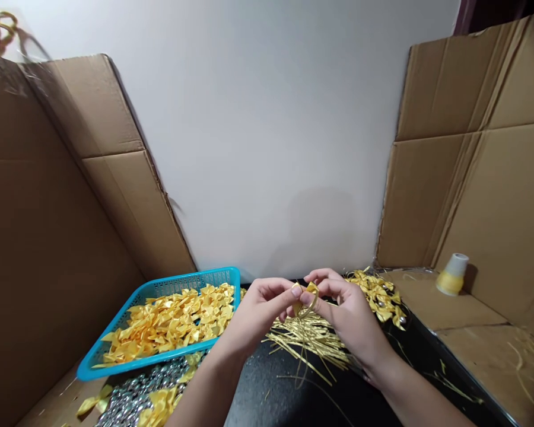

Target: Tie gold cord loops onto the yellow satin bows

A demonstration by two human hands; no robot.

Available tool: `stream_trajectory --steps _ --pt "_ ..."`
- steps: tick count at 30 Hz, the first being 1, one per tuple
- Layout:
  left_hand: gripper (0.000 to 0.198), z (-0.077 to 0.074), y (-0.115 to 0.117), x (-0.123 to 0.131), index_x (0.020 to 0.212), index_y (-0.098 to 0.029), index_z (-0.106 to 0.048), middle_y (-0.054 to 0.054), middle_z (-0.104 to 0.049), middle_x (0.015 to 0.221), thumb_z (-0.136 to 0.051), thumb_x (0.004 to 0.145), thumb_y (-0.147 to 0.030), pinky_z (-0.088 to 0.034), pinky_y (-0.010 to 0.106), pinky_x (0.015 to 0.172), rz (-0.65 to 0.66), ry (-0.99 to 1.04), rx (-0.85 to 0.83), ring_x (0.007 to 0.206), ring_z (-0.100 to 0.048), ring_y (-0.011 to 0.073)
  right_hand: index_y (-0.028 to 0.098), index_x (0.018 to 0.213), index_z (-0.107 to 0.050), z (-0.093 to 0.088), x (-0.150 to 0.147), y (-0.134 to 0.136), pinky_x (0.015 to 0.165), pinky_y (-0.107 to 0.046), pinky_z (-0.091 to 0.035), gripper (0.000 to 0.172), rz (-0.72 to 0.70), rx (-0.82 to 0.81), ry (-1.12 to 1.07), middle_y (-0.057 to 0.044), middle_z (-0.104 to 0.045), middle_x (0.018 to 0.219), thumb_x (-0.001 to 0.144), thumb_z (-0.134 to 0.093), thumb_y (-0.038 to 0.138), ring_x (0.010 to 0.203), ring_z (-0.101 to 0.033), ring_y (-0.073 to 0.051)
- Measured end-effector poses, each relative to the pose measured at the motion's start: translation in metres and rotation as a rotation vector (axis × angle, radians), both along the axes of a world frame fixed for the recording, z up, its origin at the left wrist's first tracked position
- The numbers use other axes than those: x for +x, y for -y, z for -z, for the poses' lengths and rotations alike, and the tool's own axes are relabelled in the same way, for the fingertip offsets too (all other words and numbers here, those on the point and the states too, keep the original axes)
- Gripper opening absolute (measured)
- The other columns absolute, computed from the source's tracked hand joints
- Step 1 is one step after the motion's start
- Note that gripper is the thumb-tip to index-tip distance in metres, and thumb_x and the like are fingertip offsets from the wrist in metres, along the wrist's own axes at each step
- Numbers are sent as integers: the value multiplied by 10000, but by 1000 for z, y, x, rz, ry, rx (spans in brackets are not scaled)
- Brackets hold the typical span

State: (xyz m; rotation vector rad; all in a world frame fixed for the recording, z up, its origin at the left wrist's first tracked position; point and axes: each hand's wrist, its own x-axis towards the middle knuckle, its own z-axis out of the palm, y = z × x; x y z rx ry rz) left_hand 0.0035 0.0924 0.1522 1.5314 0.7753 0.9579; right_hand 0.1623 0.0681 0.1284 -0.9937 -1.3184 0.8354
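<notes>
Yellow bow [312, 287] is held up between both hands, above the pile of gold strips [307, 341]. Left hand [264, 305] pinches one side, thumb against fingers; right hand [353, 308] pinches the other, with a thin gold strand [314, 301] at its thumb (the strand's full path cannot be made out). Bare black tabletop [258, 379] lies below the left wrist. The blue basket's rim [160, 360] runs near the left forearm; beaded bows [376, 293] lie just beyond the right hand. Farther right, a cone spool [453, 276] stands on cardboard [420, 290], well apart.
</notes>
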Motion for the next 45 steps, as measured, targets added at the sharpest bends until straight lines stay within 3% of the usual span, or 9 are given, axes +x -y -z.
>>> stream_trajectory --steps 3,7,11,17,25,29,33,39,45 --pt "271 0 -1 1 676 -153 -740 -16 -545 547 -714 778 -404 -339 199 518 19 6 -20 502 -426 82 173 585 -566 3 1 -3 809 -350 -446 372 -26 -26 -62 -40 -629 906 661 -798 454 887 -602 -219" --pt "240 0 0 2 701 -164 -740 0 -586 597 -738 758 -398 -387 196 508 30 43 -104 527 -494 96 235 931 -657 8 1 -5 781 -322 -471 295 -51 83 -100 -23 -659 926 703 -792 365 894 -602 -194" --pt "238 -1 3 3 711 -159 -736 2 -581 579 -733 767 -390 -421 198 518 54 72 -182 566 -577 120 233 781 -700 9 -1 -6 768 -300 -493 87 -136 232 -94 -20 -635 898 792 -721 317 848 -607 -162" --pt "229 -1 6 5 720 -159 -764 24 -648 626 -731 773 -379 -429 202 552 38 85 -139 560 -562 101 205 754 -676 2 -3 -2 611 -252 -519 189 -259 48 -289 -15 -607 866 734 -761 372 710 -584 -135" --pt "254 -3 8 6 633 -158 -739 -1 -583 545 -752 736 -390 -415 207 531 -10 79 -109 510 -501 96 225 895 -653 0 -2 0 702 -273 -542 212 -393 -52 -266 -4 -602 873 759 -742 361 774 -614 -146" --pt "282 -6 10 9 617 -152 -705 -1 -586 535 -737 740 -404 -408 207 510 -90 56 -28 492 -476 97 242 951 -652 -2 9 0 847 -339 -498 172 -249 136 7 -30 -609 1013 784 -687 261 955 -588 -194" --pt "283 -8 13 11 619 -151 -681 -15 -572 506 -717 761 -393 -388 193 488 -159 26 44 476 -474 91 305 1080 -652 -16 23 15 1015 -428 -380 342 -119 443 380 -35 -563 1201 797 -569 131 1174 -484 -237" --pt "253 -5 14 10 714 -143 -713 29 -653 569 -683 805 -377 -400 206 499 -234 -86 127 513 -538 115 253 695 -684 -30 24 31 958 -460 -376 244 131 538 731 -38 -581 1186 880 -531 207 1171 -444 -273" --pt "264 -4 17 12 720 -150 -678 32 -661 631 -622 866 -363 -427 213 540 -245 -116 216 579 -569 131 237 685 -702 -24 14 29 904 -490 -382 117 438 606 856 -64 -657 1096 795 -667 218 1055 -500 -297"
